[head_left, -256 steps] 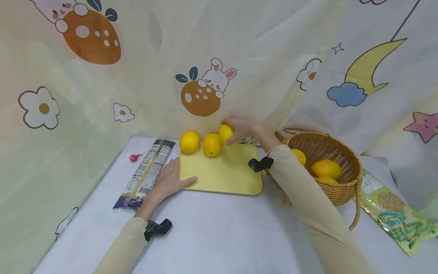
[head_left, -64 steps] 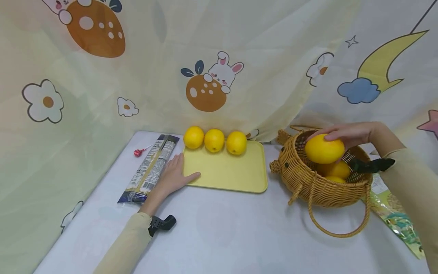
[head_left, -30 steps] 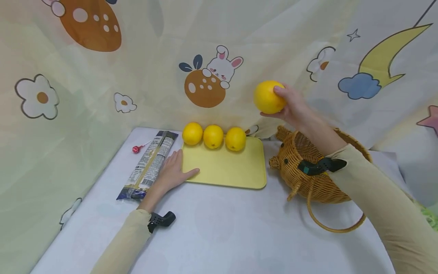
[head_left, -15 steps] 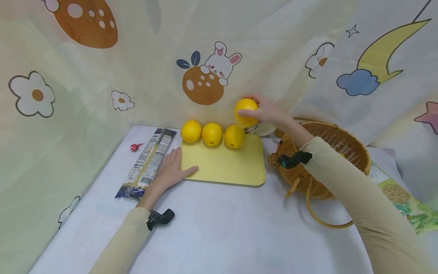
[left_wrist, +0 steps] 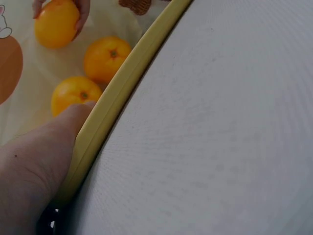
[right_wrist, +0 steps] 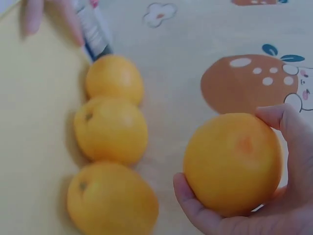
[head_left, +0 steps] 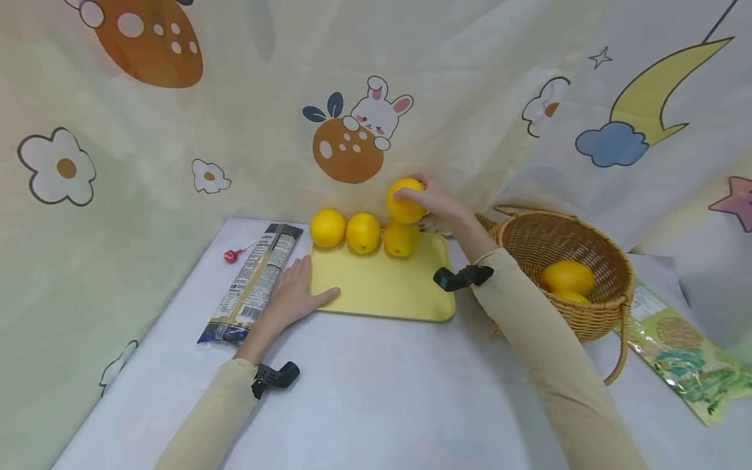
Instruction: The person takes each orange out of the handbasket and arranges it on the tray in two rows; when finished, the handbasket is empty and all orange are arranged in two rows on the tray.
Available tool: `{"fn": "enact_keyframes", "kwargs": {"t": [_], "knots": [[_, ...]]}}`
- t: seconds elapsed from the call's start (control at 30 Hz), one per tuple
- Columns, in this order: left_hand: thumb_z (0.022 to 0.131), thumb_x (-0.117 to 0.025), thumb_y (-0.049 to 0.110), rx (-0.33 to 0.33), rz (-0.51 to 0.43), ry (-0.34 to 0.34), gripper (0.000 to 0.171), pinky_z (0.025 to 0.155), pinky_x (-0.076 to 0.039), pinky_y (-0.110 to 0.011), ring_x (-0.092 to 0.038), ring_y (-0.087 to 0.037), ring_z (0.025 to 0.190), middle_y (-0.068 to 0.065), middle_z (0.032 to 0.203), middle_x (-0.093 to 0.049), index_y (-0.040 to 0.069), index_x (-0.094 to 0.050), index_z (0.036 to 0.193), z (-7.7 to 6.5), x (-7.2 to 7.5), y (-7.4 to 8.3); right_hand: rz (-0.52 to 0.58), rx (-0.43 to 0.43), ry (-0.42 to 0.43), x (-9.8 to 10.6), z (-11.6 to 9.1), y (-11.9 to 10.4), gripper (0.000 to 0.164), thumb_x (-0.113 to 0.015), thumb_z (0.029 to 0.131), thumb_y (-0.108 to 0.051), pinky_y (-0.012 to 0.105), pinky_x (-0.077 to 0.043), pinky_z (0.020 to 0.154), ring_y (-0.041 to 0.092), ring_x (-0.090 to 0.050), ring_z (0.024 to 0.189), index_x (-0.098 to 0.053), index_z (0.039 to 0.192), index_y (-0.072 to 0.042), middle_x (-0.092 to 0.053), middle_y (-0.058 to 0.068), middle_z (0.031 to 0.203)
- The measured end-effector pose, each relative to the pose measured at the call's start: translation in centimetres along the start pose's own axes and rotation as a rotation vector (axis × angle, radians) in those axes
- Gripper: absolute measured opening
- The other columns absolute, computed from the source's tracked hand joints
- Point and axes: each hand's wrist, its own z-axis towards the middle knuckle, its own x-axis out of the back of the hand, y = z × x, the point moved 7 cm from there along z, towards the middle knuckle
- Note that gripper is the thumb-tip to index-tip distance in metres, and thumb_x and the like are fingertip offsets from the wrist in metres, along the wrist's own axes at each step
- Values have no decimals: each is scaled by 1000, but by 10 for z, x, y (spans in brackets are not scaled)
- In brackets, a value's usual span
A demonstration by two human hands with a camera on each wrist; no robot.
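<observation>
My right hand [head_left: 437, 198] grips an orange [head_left: 405, 210], thumb and fingers curled round it. In the head view this orange overlaps the rightmost orange [head_left: 401, 241] of a row of three; in the right wrist view [right_wrist: 230, 166] it appears apart from them. The other two, the middle orange [head_left: 363, 234] and the left orange [head_left: 328, 228], sit beside it along the back of a yellow tray [head_left: 382, 287]. My left hand [head_left: 292, 294] rests at the tray's left front corner, fingers straight and thumb over the rim.
A pig-shaped wicker basket [head_left: 605, 261] on the right contains more yellow fruit [head_left: 567, 277]. A green food packet [head_left: 675, 346] lies beyond it. Left of the tray lie a long printed packet [head_left: 252, 284] and a red lollipop [head_left: 231, 256]. Patterned cloth [head_left: 470, 98] hangs behind.
Since the earliest frame, my right hand set the third orange on the tray and took another from the basket. It carried this one left, lowering it towards the row. My left hand stayed put.
</observation>
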Motion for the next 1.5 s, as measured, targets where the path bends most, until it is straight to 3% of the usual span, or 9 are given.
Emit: {"fn": "enact_keyframes", "kwargs": {"t": [0.17, 0.3, 0.53, 0.7, 0.8, 0.87, 1.0, 1.23, 1.5], "knots": [[78, -46, 83, -8, 2, 5, 122, 125, -8, -53, -9, -38, 151, -22, 163, -7, 0, -2, 155, 0, -3, 0, 144, -12, 14, -14, -2, 2, 58, -64, 88, -28, 57, -54, 93, 29, -51, 113, -41, 139, -12, -46, 12, 130], [78, -46, 83, -8, 7, 1, 122, 125, -8, -52, -8, -38, 152, -22, 163, -6, -1, -2, 155, 0, -1, -1, 154, -37, 41, -19, -2, 1, 60, -64, 86, -26, 57, -54, 92, 29, -49, 114, -40, 140, -14, -44, 12, 134], [78, -46, 83, -8, -4, -8, 122, 125, -6, -52, -6, -38, 152, -22, 163, -5, -1, -1, 155, 1, -2, 2, -83, 6, -89, -25, 9, 8, 66, -66, 86, -34, 44, -56, 86, 29, -49, 114, -36, 143, -18, -43, 11, 139], [78, -46, 83, -8, -5, -24, 122, 125, -5, -52, -5, -39, 152, -23, 163, -4, -1, 0, 155, 1, -6, 3, -285, 79, -192, -12, 15, 11, 63, -70, 84, -36, 44, -54, 82, 28, -49, 107, -41, 137, -18, -46, 10, 131], [78, -46, 83, -1, -7, -22, 122, 125, -4, -52, -4, -38, 152, -22, 163, -3, 0, 0, 155, 1, -4, 3, -293, 88, -200, -1, 16, 13, 62, -70, 85, -34, 46, -53, 88, 30, -48, 111, -42, 137, -15, -46, 12, 132], [79, -47, 82, 1, -13, -21, 121, 125, -4, -51, -3, -37, 152, -22, 163, -2, 0, 0, 155, 1, -2, 3, -221, 47, -183, 6, 18, 19, 64, -69, 86, -32, 50, -51, 95, 31, -46, 115, -40, 139, -14, -43, 13, 136], [79, -48, 81, 6, -15, -25, 121, 125, -3, -51, -3, -37, 152, -22, 163, -2, -1, 0, 155, 1, -1, 1, -18, -33, -110, 19, 24, 36, 67, -67, 86, -29, 58, -50, 98, 32, -43, 119, -37, 144, -15, -39, 13, 140], [79, -49, 79, 2, -6, -11, 120, 125, -4, -53, -5, -38, 152, -23, 162, -4, -2, -1, 154, 1, -1, -2, 341, -52, 88, 21, 32, 61, 57, -67, 82, -23, 62, -49, 95, 29, -42, 118, -47, 135, -17, -42, 9, 134], [79, -50, 80, 11, -9, -14, 120, 125, -4, -52, -5, -38, 152, -22, 163, -4, 0, 0, 155, 2, -2, 0, 489, 92, 449, 17, 24, 81, 51, -54, 87, -20, 34, -46, 82, 21, -45, 113, -48, 138, -23, -42, 5, 141]]}}
